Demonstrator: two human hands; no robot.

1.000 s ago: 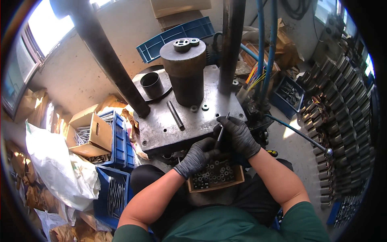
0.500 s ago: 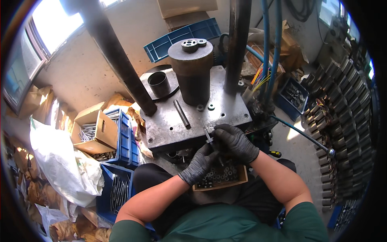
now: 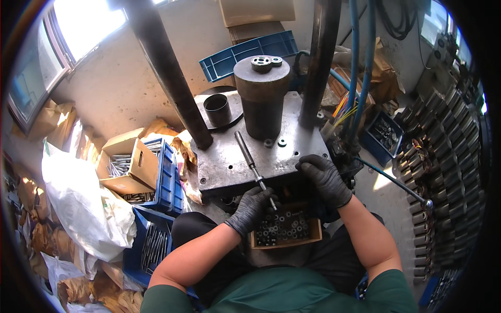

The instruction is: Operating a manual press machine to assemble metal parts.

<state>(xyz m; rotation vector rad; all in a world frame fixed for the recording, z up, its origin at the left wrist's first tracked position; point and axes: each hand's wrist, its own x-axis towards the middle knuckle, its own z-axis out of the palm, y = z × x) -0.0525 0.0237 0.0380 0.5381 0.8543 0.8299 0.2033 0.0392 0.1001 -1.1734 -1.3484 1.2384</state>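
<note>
My left hand [image 3: 252,209], in a dark grey glove, grips a slim metal shaft [image 3: 260,180] with a collar around it. The shaft slants up over the near edge of the steel press plate [image 3: 219,183]. Its far tip meets or overlaps the near end of a dark round bar [image 3: 243,148] lying on the plate; I cannot tell if they touch. My right hand [image 3: 327,181], also gloved, is at the plate's near right edge, its fingers loosely bent and nothing visible in them. Below the hands is a box [image 3: 286,243] of small metal rings.
A thick steel cylinder [image 3: 262,101] rises behind, with two ring parts on top. Press columns [image 3: 172,78] flank it. A short open tube [image 3: 217,110] stands on the plate's left. Blue crates [image 3: 168,177] are at left, stacked metal parts [image 3: 441,172] at right.
My right hand has come off the shaft and moved right and away. My left hand still grips the shaft, now pointing at the bar's end. The whole view has shifted slightly.
</note>
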